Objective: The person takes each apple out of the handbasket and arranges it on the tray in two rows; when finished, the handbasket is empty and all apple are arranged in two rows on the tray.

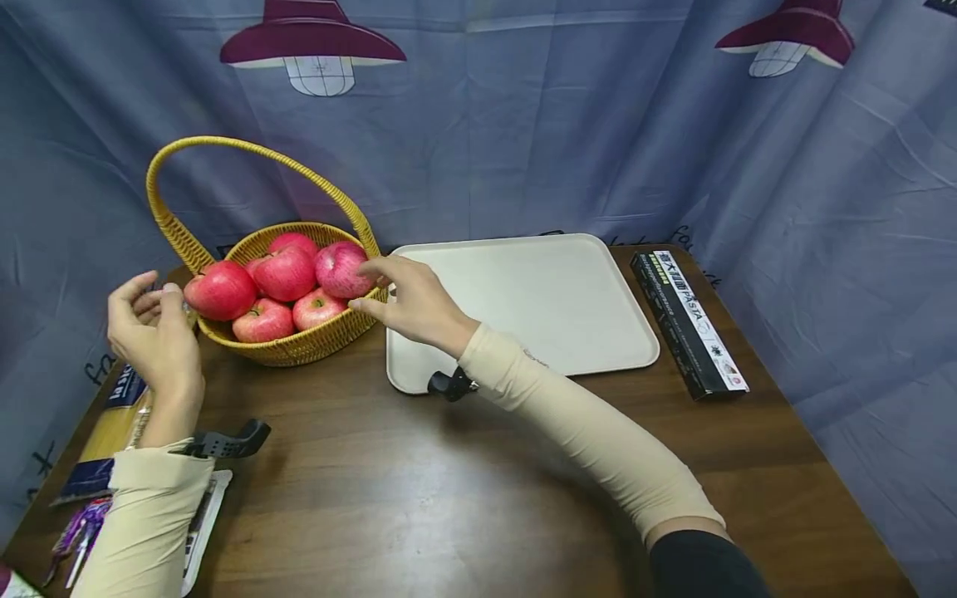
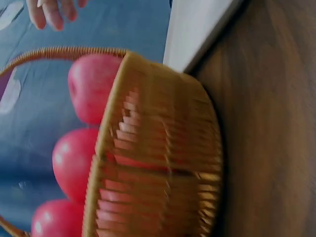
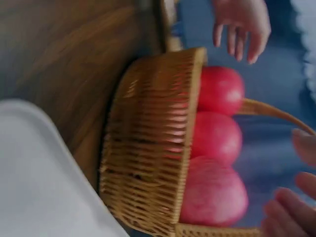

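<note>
Several red apples (image 1: 284,274) lie heaped in a yellow woven basket (image 1: 299,349) with a tall arched handle (image 1: 254,148). My left hand (image 1: 153,332) is at the basket's left side, next to the leftmost apple (image 1: 220,291), its fingers loosely bent around nothing. At the right rim my right hand (image 1: 419,299) reaches toward a pinkish apple (image 1: 342,270), thumb and fingers spread. In the right wrist view, a gap shows between the right hand's fingers (image 3: 291,212) and the nearest apple (image 3: 212,192). The left hand (image 3: 243,27) appears beyond the basket there, holding nothing.
A white tray (image 1: 538,307) lies right of the basket, under my right forearm. Farther right is a black pasta box (image 1: 688,324). Along the left edge of the wooden table (image 1: 419,498) are a pasta packet (image 1: 105,436) and a purple package (image 1: 82,531). A blue curtain hangs behind.
</note>
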### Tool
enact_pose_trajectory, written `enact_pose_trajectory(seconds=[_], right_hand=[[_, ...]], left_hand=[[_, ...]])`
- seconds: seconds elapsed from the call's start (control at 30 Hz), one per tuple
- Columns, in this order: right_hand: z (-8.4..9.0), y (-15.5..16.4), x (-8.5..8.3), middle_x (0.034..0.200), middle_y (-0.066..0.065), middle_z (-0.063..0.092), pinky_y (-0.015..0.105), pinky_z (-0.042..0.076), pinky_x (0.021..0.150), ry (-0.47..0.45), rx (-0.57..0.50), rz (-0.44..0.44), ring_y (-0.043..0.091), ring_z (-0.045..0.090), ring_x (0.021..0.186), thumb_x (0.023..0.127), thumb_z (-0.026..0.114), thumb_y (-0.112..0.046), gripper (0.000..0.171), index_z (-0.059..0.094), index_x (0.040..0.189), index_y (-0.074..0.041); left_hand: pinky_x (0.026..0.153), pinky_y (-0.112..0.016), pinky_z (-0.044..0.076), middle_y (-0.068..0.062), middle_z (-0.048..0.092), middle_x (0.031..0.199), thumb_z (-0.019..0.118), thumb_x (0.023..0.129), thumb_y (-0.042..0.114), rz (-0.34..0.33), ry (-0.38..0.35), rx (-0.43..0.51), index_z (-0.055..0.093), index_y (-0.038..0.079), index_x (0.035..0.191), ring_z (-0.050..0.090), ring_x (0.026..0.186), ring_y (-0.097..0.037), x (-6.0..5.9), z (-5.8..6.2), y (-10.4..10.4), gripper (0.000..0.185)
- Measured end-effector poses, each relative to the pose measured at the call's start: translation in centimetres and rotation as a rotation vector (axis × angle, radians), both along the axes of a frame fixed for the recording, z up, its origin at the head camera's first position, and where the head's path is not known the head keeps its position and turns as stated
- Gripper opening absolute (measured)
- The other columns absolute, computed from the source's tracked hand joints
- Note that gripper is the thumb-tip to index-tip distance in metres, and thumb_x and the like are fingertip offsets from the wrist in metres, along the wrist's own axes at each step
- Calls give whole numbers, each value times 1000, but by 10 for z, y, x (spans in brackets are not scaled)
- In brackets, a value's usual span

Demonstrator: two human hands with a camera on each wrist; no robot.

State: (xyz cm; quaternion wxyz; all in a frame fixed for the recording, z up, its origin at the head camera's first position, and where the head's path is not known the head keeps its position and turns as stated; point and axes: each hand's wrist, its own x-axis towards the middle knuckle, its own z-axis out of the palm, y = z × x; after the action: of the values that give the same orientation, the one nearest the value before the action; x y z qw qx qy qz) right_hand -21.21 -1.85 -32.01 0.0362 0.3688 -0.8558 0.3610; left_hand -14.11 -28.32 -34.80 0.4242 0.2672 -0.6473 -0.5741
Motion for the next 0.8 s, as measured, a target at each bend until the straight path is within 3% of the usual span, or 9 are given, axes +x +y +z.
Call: enact_pose_trajectory(seconds=[0.07, 0.13, 0.2, 0.23, 0.33, 0.43, 0.6, 0.7, 0.8], right_hand=[[-2, -15, -1, 123, 5, 70, 25, 52, 99, 65, 2, 2, 18, 65, 113, 90, 76, -30, 43, 66, 126, -8], [-4, -29, -2, 127, 4, 67, 24, 49, 105, 137, 19, 0, 16, 62, 120, 90, 77, -31, 47, 64, 128, -9], [-5, -41, -3, 132, 5, 64, 22, 45, 112, 200, 63, -9, 17, 58, 126, 90, 77, -32, 50, 62, 131, -8], [-5, -47, -4, 135, 5, 62, 22, 42, 115, 224, 86, -17, 18, 56, 130, 90, 77, -31, 51, 61, 132, -8], [-3, -63, -4, 143, 8, 55, 26, 38, 120, 281, 221, -74, 22, 50, 136, 90, 75, -30, 56, 56, 138, -8], [-3, -77, -5, 142, 10, 54, 29, 40, 119, 325, 380, -159, 25, 49, 134, 89, 75, -33, 61, 52, 139, -7], [-7, -93, -9, 126, 7, 58, 28, 48, 109, 380, 548, -297, 23, 54, 120, 90, 69, -27, 48, 54, 131, -7], [-11, -100, -11, 127, 7, 59, 26, 52, 104, 392, 593, -364, 22, 56, 118, 92, 63, -23, 43, 54, 132, -7], [-15, -107, -13, 136, 10, 58, 24, 53, 102, 418, 651, -423, 22, 56, 122, 94, 61, -27, 50, 52, 137, -4]], left_hand=[[102, -13, 41, 16, 56, 123, 60, 98, 21, -15, -200, 54, 53, 23, 140, 52, 113, 2, 4, -7, -19, 43], [113, -17, 35, 7, 41, 150, 56, 100, 26, -113, -360, 117, 33, 26, 154, 40, 134, -5, 6, -13, -30, 58], [121, -20, 32, -1, 18, 167, 52, 102, 25, -244, -453, 190, 15, 27, 161, 29, 147, -9, 6, -18, -36, 70], [116, -19, 39, -4, 11, 169, 50, 102, 23, -304, -478, 218, 8, 25, 162, 27, 148, -10, 5, -21, -37, 74], [88, -12, 56, -8, 1, 171, 46, 103, 18, -457, -518, 269, -3, 21, 163, 29, 149, -16, 1, -28, -41, 77], [60, -7, 54, -12, 3, 171, 40, 103, 15, -528, -532, 263, -2, 17, 163, 30, 150, -22, -2, -33, -41, 73], [56, -8, 54, -13, 7, 170, 36, 103, 11, -546, -524, 237, 2, 19, 163, 27, 152, -28, -3, -34, -41, 70], [55, -9, 54, -13, 5, 170, 34, 103, 10, -551, -515, 239, 1, 21, 163, 24, 153, -29, -3, -33, -39, 70], [54, -9, 54, -11, 1, 171, 32, 103, 9, -561, -512, 243, 0, 22, 163, 20, 154, -31, -2, -33, -38, 70]])
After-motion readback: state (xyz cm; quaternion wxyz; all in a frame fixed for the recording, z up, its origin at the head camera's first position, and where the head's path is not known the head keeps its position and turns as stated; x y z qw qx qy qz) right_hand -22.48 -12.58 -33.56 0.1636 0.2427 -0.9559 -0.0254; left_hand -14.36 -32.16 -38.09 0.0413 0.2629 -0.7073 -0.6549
